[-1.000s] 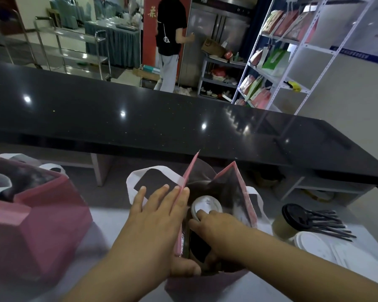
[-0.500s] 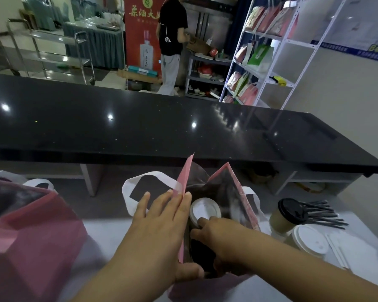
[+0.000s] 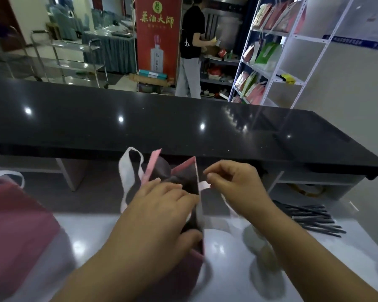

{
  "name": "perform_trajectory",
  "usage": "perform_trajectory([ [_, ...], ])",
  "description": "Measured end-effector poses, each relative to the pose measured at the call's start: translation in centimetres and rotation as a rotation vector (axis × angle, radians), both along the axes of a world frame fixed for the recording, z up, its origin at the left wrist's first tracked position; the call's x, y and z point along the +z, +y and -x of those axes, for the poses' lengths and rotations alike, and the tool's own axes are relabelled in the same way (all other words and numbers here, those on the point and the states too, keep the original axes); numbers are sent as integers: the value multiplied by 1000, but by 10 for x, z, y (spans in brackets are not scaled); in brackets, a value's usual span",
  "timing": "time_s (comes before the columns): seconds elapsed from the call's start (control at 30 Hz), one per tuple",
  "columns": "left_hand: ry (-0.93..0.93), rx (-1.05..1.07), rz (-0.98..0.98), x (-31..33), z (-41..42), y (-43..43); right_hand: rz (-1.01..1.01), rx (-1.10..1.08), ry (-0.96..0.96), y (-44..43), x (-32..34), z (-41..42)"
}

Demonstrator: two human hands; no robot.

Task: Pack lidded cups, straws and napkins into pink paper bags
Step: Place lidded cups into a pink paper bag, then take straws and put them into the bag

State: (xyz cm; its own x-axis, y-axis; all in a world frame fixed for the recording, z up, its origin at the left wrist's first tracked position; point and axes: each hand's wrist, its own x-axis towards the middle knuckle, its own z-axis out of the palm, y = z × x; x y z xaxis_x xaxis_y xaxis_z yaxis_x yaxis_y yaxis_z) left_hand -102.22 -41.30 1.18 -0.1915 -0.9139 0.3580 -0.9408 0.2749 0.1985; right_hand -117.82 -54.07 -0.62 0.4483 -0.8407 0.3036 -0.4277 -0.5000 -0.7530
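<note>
The head view looks down on two bare hands working at one pink bag (image 3: 183,171), which stands upright on the white table (image 3: 100,238) between them. The left hand (image 3: 159,216) grips the bag's top: its fingers (image 3: 172,189) curl over the nearer left wall into the dark opening, and the thumb (image 3: 190,236) presses the wall from the near side, so the mouth is pinched narrow there. What lies inside is hidden by this hand. Just right of the bag and a little higher, the right hand (image 3: 236,188) pinches the right handle strap (image 3: 202,185) between thumb and forefinger, its other fingers curled loosely. The two hands are close, parted only by the bag's right wall. Beyond the left hand's fingertips the left handle loop (image 3: 127,171) stands free above the rim. Well to the left of the left hand sits a second pink bag (image 3: 15,225), blurred. To the right of the right forearm lies a spread of black straws (image 3: 310,216); a pale smeared shape beside that forearm cannot be made out. Past both hands runs a black counter (image 3: 183,127), with a shelf rack (image 3: 271,62) and a standing person (image 3: 192,40) behind it.
</note>
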Motion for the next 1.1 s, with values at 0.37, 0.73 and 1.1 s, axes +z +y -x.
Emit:
perform_trajectory([
  [0.37,137,31,-54,-48,192,-99,-177,-429,279,-85,-97,257],
  [0.73,150,238,-139,-81,245,-141,-183,-390,719,-150,-177,337],
  [1.1,140,318,-212,-99,250,-168,-142,-231,874,-189,-182,353],
])
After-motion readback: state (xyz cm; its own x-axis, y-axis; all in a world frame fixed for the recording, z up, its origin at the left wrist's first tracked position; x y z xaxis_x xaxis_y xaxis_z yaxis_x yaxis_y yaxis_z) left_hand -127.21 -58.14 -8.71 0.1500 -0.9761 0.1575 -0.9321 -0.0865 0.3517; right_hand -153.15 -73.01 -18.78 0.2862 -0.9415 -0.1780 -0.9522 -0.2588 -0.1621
